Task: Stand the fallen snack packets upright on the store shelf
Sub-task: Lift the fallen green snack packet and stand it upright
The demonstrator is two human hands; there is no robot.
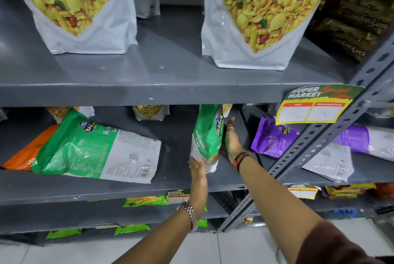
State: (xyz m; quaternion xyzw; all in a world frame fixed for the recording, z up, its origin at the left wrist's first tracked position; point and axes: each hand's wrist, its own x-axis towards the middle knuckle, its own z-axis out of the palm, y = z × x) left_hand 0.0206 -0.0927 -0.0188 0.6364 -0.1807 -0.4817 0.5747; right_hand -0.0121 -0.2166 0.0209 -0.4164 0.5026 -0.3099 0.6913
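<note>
On the middle shelf: grey metal shelf (119, 187), taken here as the landmark, with snack packets both lying and standing on it.
Held packet: a green and white packet (207, 136) stands upright near the right end of the middle shelf, its top reaching up to the underside of the shelf above.
Left hand: the left hand (197, 166) grips the bottom corner of the held packet, its fingers (201, 164) curled onto the white lower edge; a metal watch (190, 214) sits on that wrist.
Right hand: the right hand (232, 140) lies flat against the right side of the held packet, fingers stretched and pressing on it, not wrapped around it; dark and red bands (242, 159) circle the wrist.
Fallen green packet: a large green and white packet (98, 148) lies flat at the left of the middle shelf, well apart from the held packet.
Orange packet: an orange packet (25, 153) lies partly under the fallen green packet, at the far left of the shelf.
Back of the shelf: a small pouch of yellow snack (151, 112) stands upright behind, between the two green packets.
Right of the upright post: a purple packet (273, 138) lies tilted on the neighbouring shelf at the same level.
Above the middle shelf: two big white pouches of mixed snack (255, 18) stand upright.
</note>
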